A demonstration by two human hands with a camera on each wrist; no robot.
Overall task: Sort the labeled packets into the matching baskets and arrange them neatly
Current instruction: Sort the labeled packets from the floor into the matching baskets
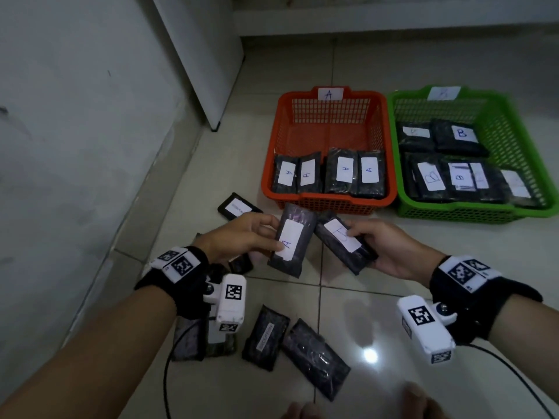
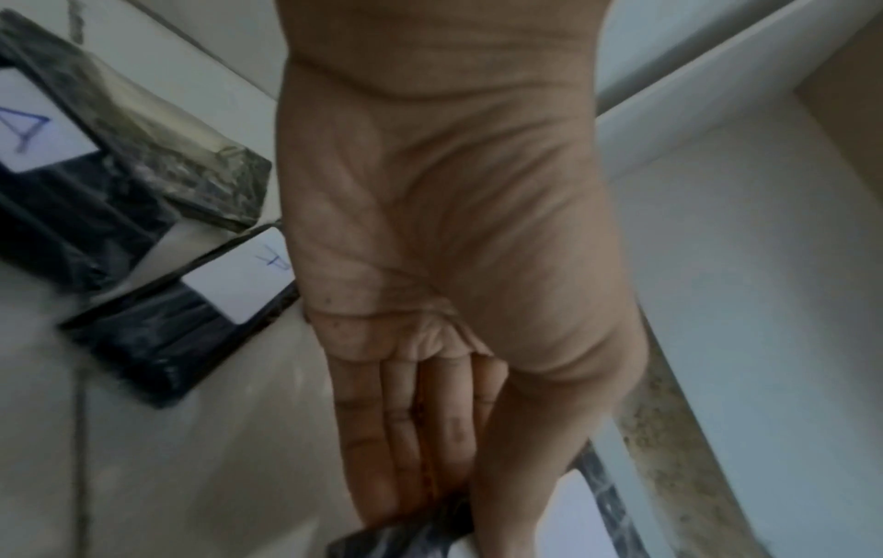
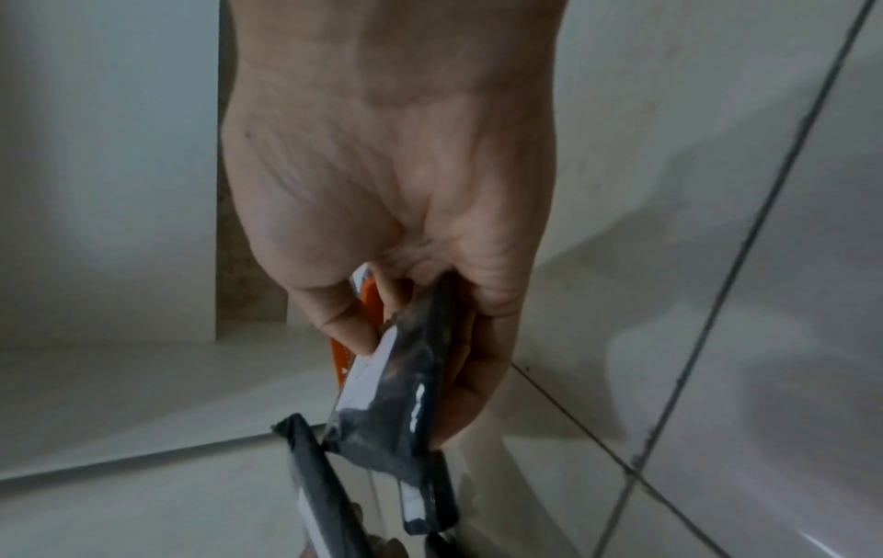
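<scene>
My left hand (image 1: pixel 251 237) pinches a black packet labelled A (image 1: pixel 290 240) above the floor, just in front of the orange basket (image 1: pixel 329 204). My right hand (image 1: pixel 390 249) grips a second black packet (image 1: pixel 344 246); its label letter is partly covered by my thumb. The two packets nearly touch at their tops. The orange basket, tagged A, holds a row of several A packets (image 1: pixel 344 173). The green basket (image 1: pixel 472 210) to its right holds several B packets (image 1: pixel 461 134). The right wrist view shows my fingers curled round the packet (image 3: pixel 406 389); the left wrist view shows only a corner of the A packet (image 2: pixel 406 536).
Loose black packets lie on the tiled floor: one (image 1: pixel 239 207) left of the orange basket, two (image 1: pixel 266 337) (image 1: pixel 314 355) near my forearms, others under my left wrist. A white wall and cabinet (image 1: pixel 196 55) stand on the left. A black cable (image 1: pixel 169 373) trails by my arms.
</scene>
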